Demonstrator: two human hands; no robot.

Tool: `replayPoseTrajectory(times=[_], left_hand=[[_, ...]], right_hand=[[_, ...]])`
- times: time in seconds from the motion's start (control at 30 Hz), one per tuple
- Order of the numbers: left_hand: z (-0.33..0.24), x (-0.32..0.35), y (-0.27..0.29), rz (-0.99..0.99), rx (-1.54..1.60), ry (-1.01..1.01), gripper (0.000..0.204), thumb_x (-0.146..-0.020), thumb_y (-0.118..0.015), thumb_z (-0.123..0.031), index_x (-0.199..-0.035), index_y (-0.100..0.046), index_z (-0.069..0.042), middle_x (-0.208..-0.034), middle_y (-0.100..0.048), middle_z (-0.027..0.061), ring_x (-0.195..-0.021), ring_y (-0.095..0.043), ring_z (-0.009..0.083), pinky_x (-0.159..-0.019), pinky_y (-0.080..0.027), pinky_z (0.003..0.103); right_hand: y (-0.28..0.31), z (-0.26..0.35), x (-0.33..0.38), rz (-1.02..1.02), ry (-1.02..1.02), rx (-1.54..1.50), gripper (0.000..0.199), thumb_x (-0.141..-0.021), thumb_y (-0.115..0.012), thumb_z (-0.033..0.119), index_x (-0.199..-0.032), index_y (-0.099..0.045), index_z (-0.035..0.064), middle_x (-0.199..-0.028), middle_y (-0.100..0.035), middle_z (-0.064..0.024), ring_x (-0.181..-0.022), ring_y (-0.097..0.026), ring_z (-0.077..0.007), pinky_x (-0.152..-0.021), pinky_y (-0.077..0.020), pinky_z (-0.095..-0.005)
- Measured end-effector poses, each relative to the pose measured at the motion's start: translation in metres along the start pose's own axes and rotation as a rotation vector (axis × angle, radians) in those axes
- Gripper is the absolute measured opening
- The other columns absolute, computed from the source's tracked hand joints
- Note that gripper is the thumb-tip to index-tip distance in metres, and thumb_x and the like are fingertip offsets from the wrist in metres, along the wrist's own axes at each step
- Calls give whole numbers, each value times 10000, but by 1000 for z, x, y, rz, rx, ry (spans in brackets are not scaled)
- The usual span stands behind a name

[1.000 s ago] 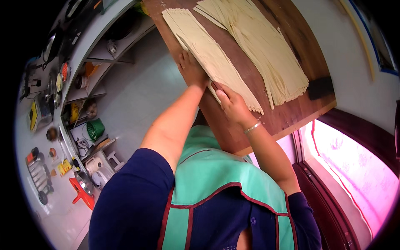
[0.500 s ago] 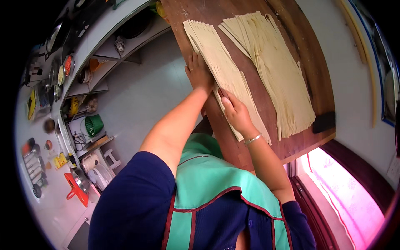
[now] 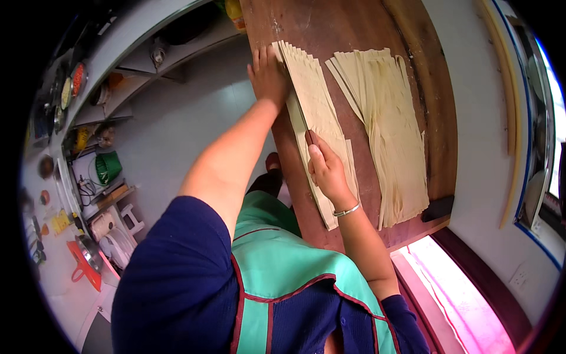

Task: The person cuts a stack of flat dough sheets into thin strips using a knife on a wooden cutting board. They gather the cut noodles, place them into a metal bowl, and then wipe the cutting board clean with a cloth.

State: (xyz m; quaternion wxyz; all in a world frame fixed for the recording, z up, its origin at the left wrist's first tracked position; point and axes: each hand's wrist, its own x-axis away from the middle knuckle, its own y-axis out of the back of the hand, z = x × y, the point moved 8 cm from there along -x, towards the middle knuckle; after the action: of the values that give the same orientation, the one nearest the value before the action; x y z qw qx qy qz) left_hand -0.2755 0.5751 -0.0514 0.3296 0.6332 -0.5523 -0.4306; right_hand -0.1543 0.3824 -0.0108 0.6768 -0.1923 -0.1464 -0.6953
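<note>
1. So the dough (image 3: 321,112) is a long, pale, layered strip lying lengthwise near the left edge of the wooden bench (image 3: 348,23). The far end looks stepped, like lots of thin slices fanned slightly.
2. The knife (image 3: 296,97) runs along the dough, with a narrow strip on the left of the blade and the wider sliced-looking part on the right. Can't tell how deep the edge goes.
3. Right hand (image 3: 329,174) has its fingers wrapped closed around the dark knife handle, just over the near half of the dough. There's a silvery bracelet (image 3: 346,210) on that wrist.
4. Left hand (image 3: 270,79) is flattish, fingers stretched out and a bit apart, by the far end of the dough, left of the blade. It isn't gripping anything that I can see; what's under the palm is hidden.
5. To the right, a little apart, there's a wider pile of noodles (image 3: 398,130), long strands side by side.
6. A dark object (image 3: 439,208) sits at the bench's near right corner, too vague to name.
7. Further out: green apron (image 3: 295,265) below, green basket (image 3: 108,167) on the shelves at left.
</note>
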Motion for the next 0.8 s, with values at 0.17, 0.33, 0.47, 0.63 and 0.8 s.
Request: replayPoseTrajectory(times=[0.17, 0.33, 0.47, 0.63, 0.8], left_hand=[[5, -11, -16, 18, -13, -15, 481, -936, -427, -221, -1392, -370, -78, -1483, -319, 97, -1403, -220, 285, -1101, -224, 512], [6, -12, 1, 108, -5, -24, 456, -932, -440, -212, -1361, -400, -60, -1439, -378, 104, -1380, -261, 287, -1085, -247, 521], [-5, 44, 18, 159, 215, 13, 403, -923, -454, -172, -1300, -436, -32, -1344, -480, 126, -1309, -365, 315, -1065, -258, 536], [-43, 175, 31, -10, 293, -72, 375, -917, -462, -161, -1275, -450, -50, -1354, -466, 129, -1298, -368, 348, -1053, -259, 551], [-59, 258, 30, -34, 172, -66, 375, -914, -471, -165, -1279, -446, -81, -1373, -446, 123, -1311, -352, 353, -1062, -250, 551]], right_hand=[[-11, 20, -47, -32, -1, 46, 371, -995, -439, 266, -1250, -508, 7, -856, -526, -24, -512, -421, -53, -472, -357, -205], [-17, 71, -69, 24, -161, 27, 324, -994, -431, 315, -1145, -541, 50, -645, -506, 6, -438, -384, -52, -391, -321, -215], [17, 46, 32, 36, -17, 59, 435, -982, -453, 273, -1339, -478, 26, -816, -597, -5, -532, -409, -46, -448, -379, -220], [46, -33, 162, -56, 13, 17, 424, -983, -470, 237, -1333, -473, 0, -802, -552, 14, -579, -416, -37, -514, -387, -196], [67, -83, 242, -40, -85, 26, 412, -982, -490, 253, -1321, -491, 18, -804, -520, 36, -601, -418, -38, -546, -394, -204]])
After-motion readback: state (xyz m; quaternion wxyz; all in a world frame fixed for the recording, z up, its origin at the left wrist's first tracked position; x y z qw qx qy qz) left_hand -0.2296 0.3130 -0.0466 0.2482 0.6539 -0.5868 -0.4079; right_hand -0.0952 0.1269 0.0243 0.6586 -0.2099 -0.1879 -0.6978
